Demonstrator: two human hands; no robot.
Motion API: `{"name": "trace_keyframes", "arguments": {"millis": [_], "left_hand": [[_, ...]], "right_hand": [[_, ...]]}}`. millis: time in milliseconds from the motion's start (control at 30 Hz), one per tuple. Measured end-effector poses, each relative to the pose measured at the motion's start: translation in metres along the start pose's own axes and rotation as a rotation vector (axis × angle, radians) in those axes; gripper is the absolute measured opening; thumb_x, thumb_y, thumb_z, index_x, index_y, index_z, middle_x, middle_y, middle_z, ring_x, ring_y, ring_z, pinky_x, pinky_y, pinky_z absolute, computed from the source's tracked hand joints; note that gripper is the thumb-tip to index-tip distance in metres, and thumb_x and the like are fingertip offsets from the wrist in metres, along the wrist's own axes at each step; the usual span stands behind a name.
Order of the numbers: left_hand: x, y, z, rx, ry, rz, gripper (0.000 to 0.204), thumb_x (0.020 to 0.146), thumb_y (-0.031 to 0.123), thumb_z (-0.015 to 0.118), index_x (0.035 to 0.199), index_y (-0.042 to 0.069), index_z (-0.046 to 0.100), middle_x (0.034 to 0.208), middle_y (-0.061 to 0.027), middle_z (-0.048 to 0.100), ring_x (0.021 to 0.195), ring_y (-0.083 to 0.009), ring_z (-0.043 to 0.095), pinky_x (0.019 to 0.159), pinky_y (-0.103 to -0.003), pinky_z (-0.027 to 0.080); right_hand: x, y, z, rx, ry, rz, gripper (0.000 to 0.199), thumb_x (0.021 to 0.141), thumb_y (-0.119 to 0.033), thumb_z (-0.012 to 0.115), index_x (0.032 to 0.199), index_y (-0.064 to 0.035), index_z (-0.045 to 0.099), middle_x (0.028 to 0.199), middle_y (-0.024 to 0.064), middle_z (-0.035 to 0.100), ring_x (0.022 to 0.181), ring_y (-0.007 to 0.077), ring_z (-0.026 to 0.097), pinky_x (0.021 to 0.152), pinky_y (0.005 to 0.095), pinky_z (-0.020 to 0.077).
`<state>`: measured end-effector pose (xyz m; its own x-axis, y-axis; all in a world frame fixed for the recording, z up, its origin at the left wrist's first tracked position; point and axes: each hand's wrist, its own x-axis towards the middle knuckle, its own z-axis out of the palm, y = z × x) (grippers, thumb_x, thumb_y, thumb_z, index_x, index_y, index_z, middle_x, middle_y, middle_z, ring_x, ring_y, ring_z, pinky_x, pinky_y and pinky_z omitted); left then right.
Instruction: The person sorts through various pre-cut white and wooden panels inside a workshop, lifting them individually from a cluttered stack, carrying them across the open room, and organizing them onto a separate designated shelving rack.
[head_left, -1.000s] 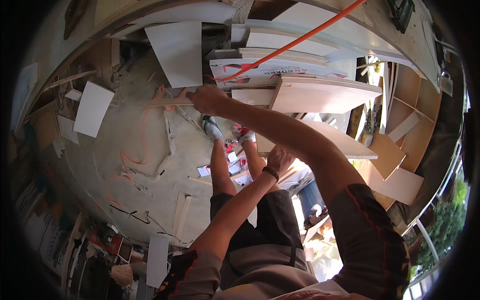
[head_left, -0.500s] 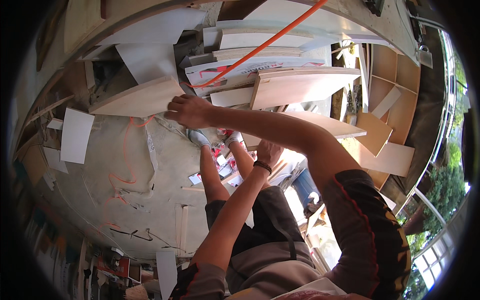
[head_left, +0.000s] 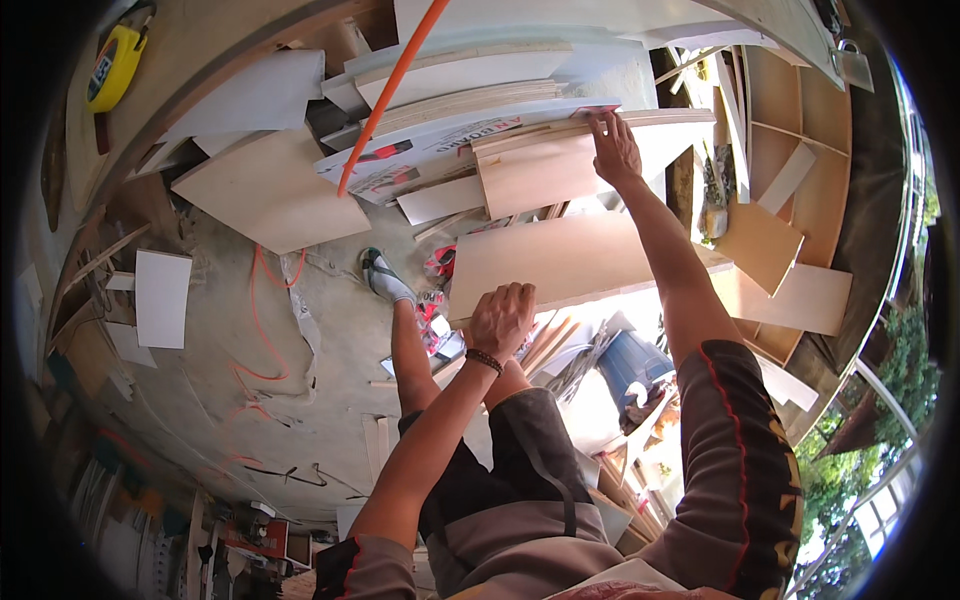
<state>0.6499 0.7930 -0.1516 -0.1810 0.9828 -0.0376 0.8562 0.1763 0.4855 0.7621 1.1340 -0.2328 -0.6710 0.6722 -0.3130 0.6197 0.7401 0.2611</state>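
Pale board (head_left: 560, 255) just beyond left hand (head_left: 503, 315) — stacked panels (head_left: 535, 180) at right hand (head_left: 617, 155)

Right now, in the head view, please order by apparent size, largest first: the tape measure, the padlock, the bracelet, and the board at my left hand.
Pale board at your left hand
Yellow tape measure
Padlock
Dark bracelet

Apparent size only; true sizes may rank differently.

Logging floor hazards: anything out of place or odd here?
Yes: thin orange cord loops loosely across the floor, and crumpled red-and-white scraps lie beside the left foot; both look like underfoot clutter. No spill stands out.
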Motion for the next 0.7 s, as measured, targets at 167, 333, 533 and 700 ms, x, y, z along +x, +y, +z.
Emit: {"name": "trace_keyframes", "arguments": {"millis": [167,333,533,700], "left_hand": [[0.005,0.003,-0.006,0.006,-0.086,0.024,0.012,0.08,0.017,0.068,0.09,0.014,0.062,0.08,0.0013,0.062,0.078,-0.0151,0.065,0.069,-0.031,0.051],[0.002,0.005,-0.007,-0.023,-0.029,-0.017,0.012,0.08,0.016,0.068,0.09,0.013,0.063,0.08,0.0005,0.062,0.078,-0.0159,0.065,0.069,-0.032,0.052],[-0.021,0.015,-0.003,-0.096,-0.078,-0.047,0.028,0.075,0.015,0.07,0.101,0.011,0.062,0.093,-0.0035,0.066,0.088,-0.021,0.067,0.075,-0.035,0.054],[-0.033,0.017,-0.003,-0.131,-0.094,-0.036,0.027,0.082,0.012,0.064,0.108,0.008,0.063,0.104,-0.0061,0.068,0.097,-0.022,0.068,0.083,-0.035,0.055]], "right_hand": [[-0.014,0.012,0.014,0.039,0.096,0.002,0.075,0.074,-0.01,0.075,0.141,-0.012,0.042,0.133,0.0121,0.048,0.129,0.0317,0.044,0.106,0.0417,0.0402],[-0.04,0.005,-0.014,0.139,0.024,0.038,0.056,0.074,-0.007,0.071,0.127,-0.0119,0.052,0.118,0.0099,0.051,0.113,0.0282,0.051,0.095,0.041,0.0412],[-0.098,0.006,0.008,0.159,-0.007,-0.224,0.047,0.07,-0.014,0.079,0.111,-0.0094,0.058,0.125,0.0149,0.05,0.121,0.0313,0.049,0.106,0.0512,0.0347],[-0.094,-0.005,0.0,0.237,-0.561,-0.232,0.025,0.077,-0.006,0.064,0.102,-0.0053,0.065,0.098,0.0218,0.07,0.094,0.0407,0.068,0.084,0.0506,0.054]]}}
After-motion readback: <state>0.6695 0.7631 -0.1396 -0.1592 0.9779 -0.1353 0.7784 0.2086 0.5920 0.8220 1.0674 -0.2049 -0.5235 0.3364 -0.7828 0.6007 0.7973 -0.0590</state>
